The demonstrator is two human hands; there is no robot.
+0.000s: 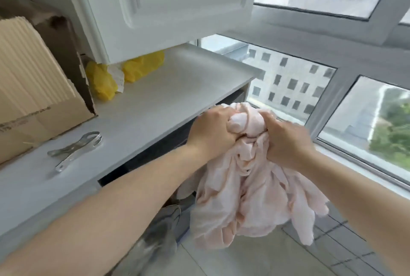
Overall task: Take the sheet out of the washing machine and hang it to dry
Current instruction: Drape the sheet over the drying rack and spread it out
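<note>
Sheet (pixel 250 198), pale pink and bunched into a rope of folds, hangs in the air in front of the person, between the white counter (pixel 177 80) and the window (pixel 332 89), its loose tail dangling toward the tiled floor (pixel 288 260).

From the head view, both hands are clamped on the top of the bundle: the left hand (pixel 211 132) has its fingers curled tight round a knot of cloth, and the right hand (pixel 286 140) grips the bunch just beside it, the two nearly touching. I'd judge the cloth soft and limp, likely damp and so heavier than it looks (it sags straight down from the grip). It won't slip or break, but it will tangle; better to find a hem or corner than keep holding the wad, then shake it open before hanging.

On the counter lie a metal clip (pixel 75 150), a cardboard box (pixel 42 102) and yellow bags (pixel 142 66). The washing machine itself I cannot make out clearly.
</note>
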